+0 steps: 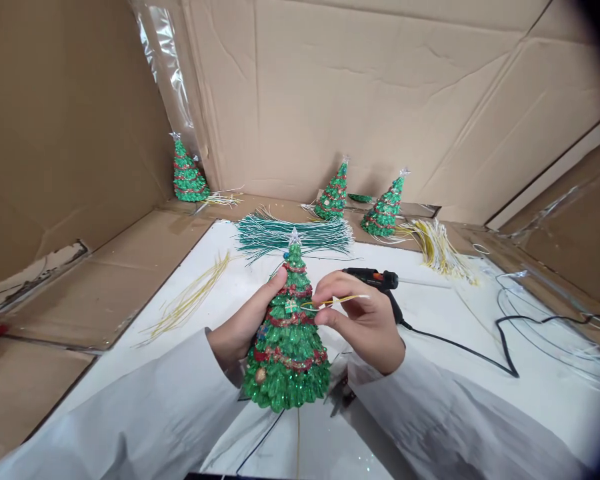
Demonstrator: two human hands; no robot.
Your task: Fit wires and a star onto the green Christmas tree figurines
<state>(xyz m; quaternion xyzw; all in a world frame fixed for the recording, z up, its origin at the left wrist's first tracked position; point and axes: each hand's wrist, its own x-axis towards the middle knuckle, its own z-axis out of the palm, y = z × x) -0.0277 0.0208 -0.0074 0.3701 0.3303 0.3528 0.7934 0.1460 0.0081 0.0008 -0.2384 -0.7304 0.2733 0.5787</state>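
Note:
A green glittery Christmas tree figurine (pixel 293 340) with red garlands and a clear star on top stands upright in front of me. My left hand (pixel 247 317) is wrapped round its left side, thumb near the upper part; the other fingers are hidden behind the tree. My right hand (pixel 360 320) pinches thin yellow and white wires (pixel 337 302) between thumb and fingers, at the tree's right side. The wires' left end reaches the tree beside a small green gift ornament (pixel 291 306); whether they are fixed there I cannot tell.
Behind lie green and white wires (pixel 295 235), with yellow wires (pixel 193 297) at left and a yellow-white bundle (pixel 440 250) at right. A black glue gun (pixel 373 277) trails a black cord (pixel 455 348). More trees (pixel 385 207) stand along the cardboard wall (pixel 380 87).

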